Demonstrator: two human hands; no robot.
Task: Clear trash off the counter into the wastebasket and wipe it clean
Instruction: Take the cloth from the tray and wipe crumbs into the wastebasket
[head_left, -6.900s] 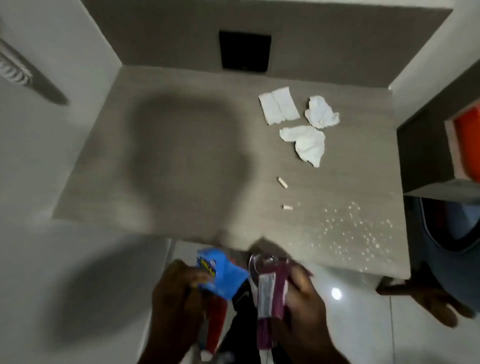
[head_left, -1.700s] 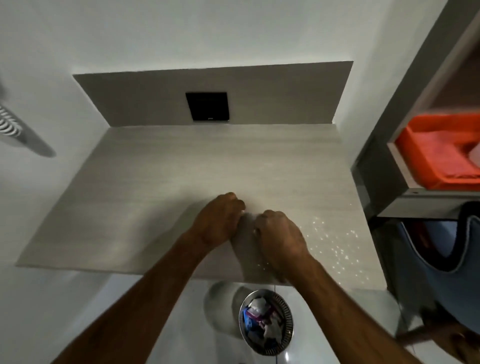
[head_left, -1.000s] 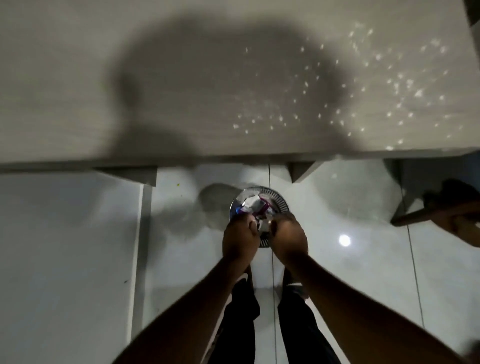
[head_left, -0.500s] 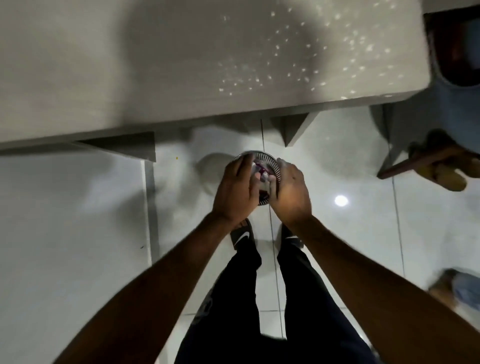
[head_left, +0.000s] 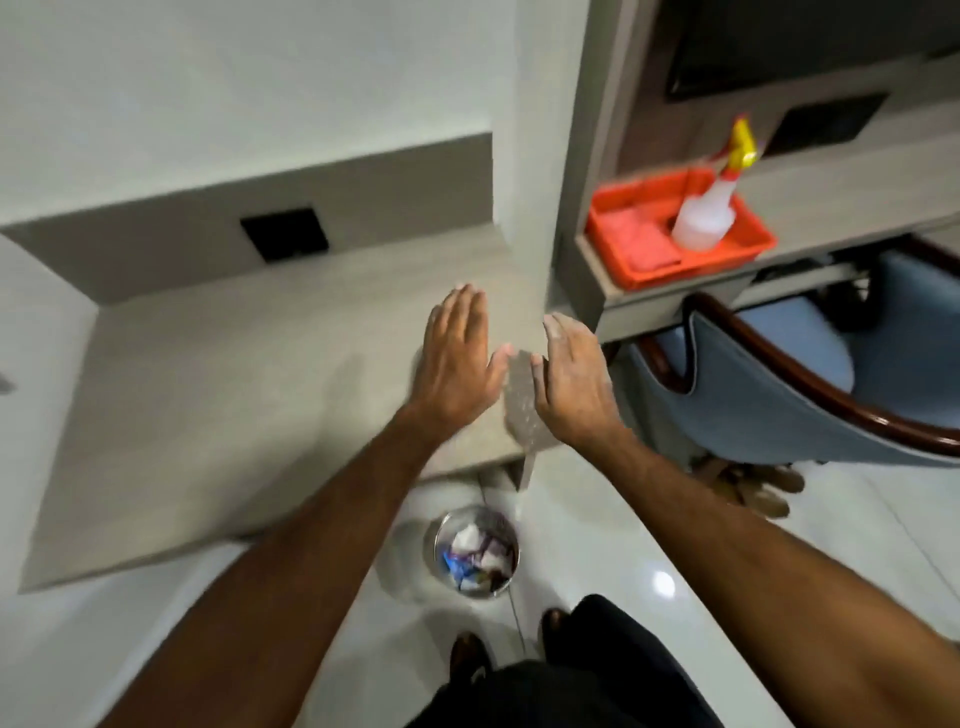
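The grey counter (head_left: 218, 374) fills the left and middle of the head view. Both hands hover above its right front corner, flat, palms down and empty. My left hand (head_left: 457, 358) and my right hand (head_left: 571, 379) lie side by side, a narrow strip of counter showing between them. On the white floor below that corner stands the round metal wastebasket (head_left: 477, 551), holding crumpled tissue and blue and purple wrappers. The counter's right end is blurred, and I cannot make out crumbs there.
An orange tray (head_left: 634, 260) with a pink cloth (head_left: 639, 241) and a clear spray bottle (head_left: 709, 213) rests on a shelf to the right. A blue chair (head_left: 779, 400) with a dark wooden rim stands under that shelf. A black wall plate (head_left: 284, 234) sits behind the counter.
Both hands have risen from the wastebasket, where they let trash go, to above the counter's right front corner. The view has swung up from the floor.
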